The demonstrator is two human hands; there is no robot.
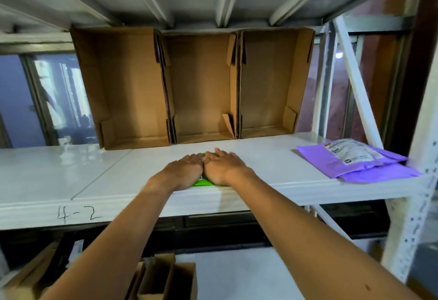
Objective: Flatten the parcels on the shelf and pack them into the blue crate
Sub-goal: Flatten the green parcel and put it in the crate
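Note:
A green parcel (202, 183) lies flat at the front edge of the white shelf (71, 176), almost wholly covered by both hands. My left hand (183, 171) and my right hand (221, 167) press down on it side by side, fingers straight and palms flat, thumbs touching. Only a green strip near my wrists and a sliver between my fingertips show. Purple parcels (355, 162) with a white label lie stacked at the shelf's right end. The blue crate is not in view.
Three open cardboard boxes (201, 86) stand on their sides at the back of the shelf. A white upright and diagonal brace (355, 81) frame the right side. More cardboard boxes (166, 278) sit on the lower level. "4-2" is written on the shelf's front edge.

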